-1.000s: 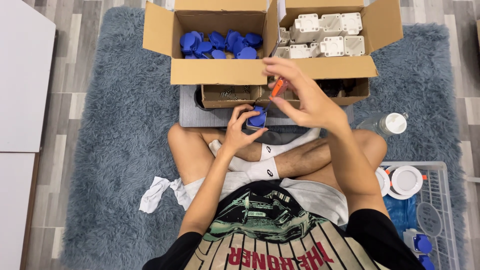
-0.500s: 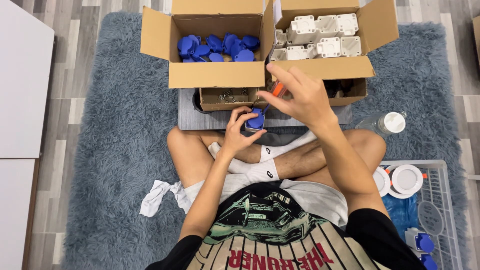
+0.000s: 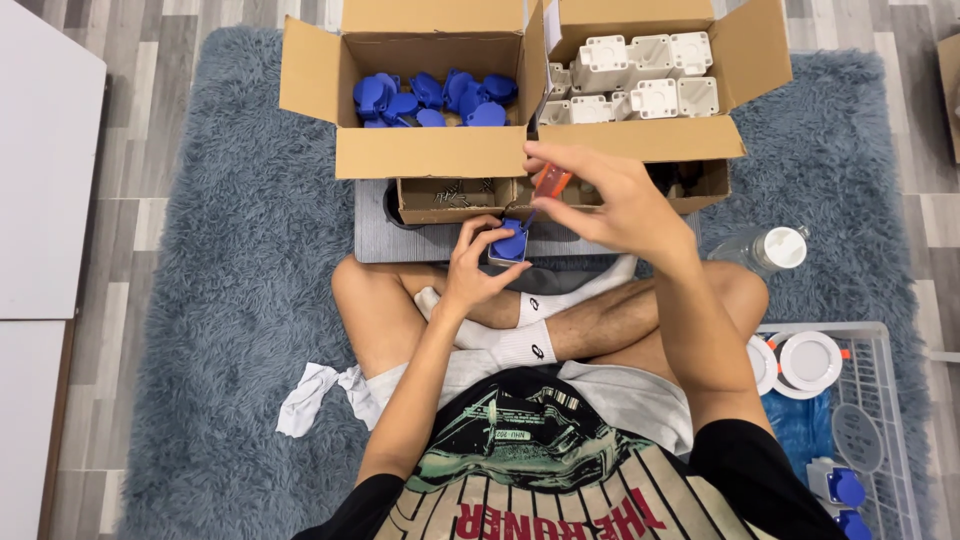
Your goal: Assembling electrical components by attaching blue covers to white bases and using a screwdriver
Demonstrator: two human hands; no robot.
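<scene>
Small blue plastic part [image 3: 511, 245] with hinged cap.

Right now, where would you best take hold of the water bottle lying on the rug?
Grip the clear body of the bottle across its width, coming from above. It lies on its side on the rug, white cap toward the right, so the round flank is exposed.

Two open cardboard boxes [image 3: 430, 150] stand far, walling off the mat [image 3: 400, 240]. Bare rug [image 3: 230, 300] lies open left. A bottle [image 3: 765, 250] and wire basket [image 3: 885, 400] crowd the right.
</scene>
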